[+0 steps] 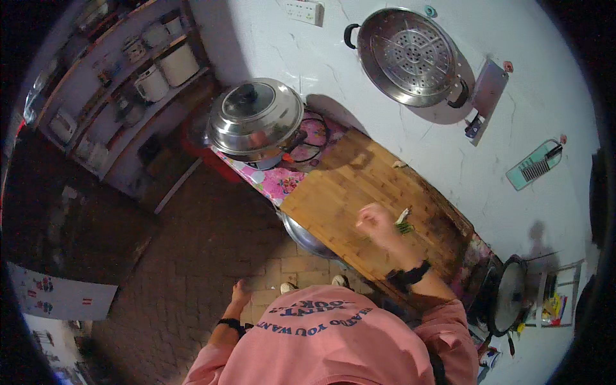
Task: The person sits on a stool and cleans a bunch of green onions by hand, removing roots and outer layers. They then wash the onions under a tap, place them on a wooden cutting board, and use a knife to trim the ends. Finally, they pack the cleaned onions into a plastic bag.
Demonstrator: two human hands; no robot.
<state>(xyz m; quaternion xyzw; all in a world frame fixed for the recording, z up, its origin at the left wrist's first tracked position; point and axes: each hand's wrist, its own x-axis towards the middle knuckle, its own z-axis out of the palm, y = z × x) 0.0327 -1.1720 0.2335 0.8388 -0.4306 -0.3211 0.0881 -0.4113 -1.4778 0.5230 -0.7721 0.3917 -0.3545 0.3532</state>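
Observation:
My right hand (380,225) hovers over the wooden cutting board (332,175), blurred, with its fingers drawn in. Whether anything is inside it cannot be made out. Just beyond it on the board lies a small heap of green and white vegetable pieces (404,224), perhaps scallion. A small pale scrap (399,164) rests near the board's wall side. Low at my side, above the brick floor (211,231), hangs my left hand (240,291); it touches nothing that I can see, and its fingers are too small to judge.
A lidded steel pot (257,118) stands on pink floral cloth (274,180) beyond the board. On the wall hang a steamer pan (409,57), a cleaver (488,94) and a grater (534,164). Beneath the board's edge shows a metal basin (308,236). Shelves (187,79) line the far left.

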